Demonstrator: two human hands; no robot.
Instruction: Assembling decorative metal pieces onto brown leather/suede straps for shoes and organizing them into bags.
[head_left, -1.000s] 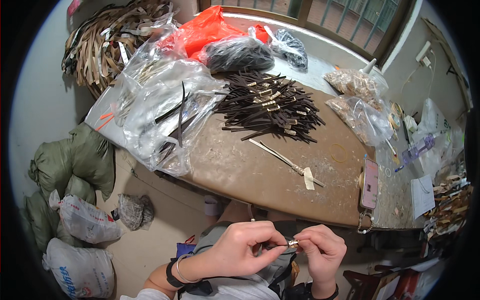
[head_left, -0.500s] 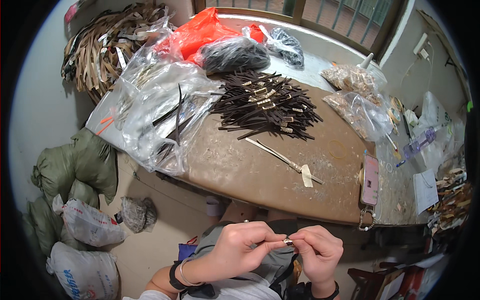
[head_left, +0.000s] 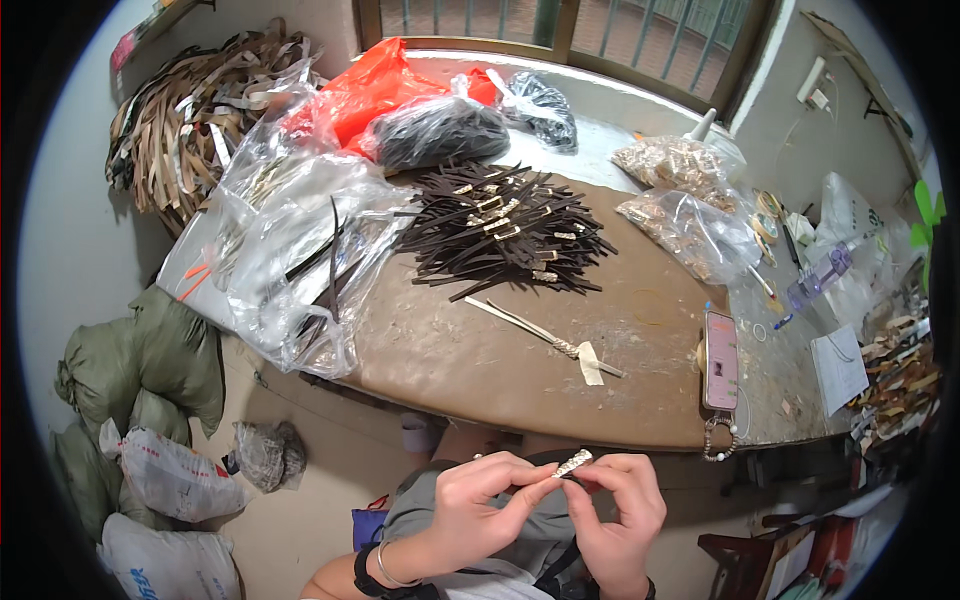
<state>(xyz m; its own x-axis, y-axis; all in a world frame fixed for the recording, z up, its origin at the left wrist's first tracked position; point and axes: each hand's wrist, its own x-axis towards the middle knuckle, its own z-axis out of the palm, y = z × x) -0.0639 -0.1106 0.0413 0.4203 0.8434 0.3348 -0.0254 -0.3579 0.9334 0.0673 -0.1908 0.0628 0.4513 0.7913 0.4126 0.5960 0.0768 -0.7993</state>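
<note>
Above my lap, both my hands pinch a small gold-coloured, textured metal piece, which looks like a buckle or strap ornament. A bit of dark strap shows under it. My left hand grips its near end between thumb and fingertips. On the other end, my right hand has its fingers closed, the thumb just below. The rest of the dark strap is mostly hidden by my fingers. Beyond, on the brown table, lies a heap of dark straps, many with similar gold-coloured pieces.
A cream strap with a tag of tape lies on the table. Plastic bags cover the left side. Bags of small metal parts stand at right, near a phone. Sacks sit on the floor.
The gold-coloured piece has tilted up, so more of its textured face shows between my fingers. My right hand has changed its hold. The whole view has shifted slightly.
</note>
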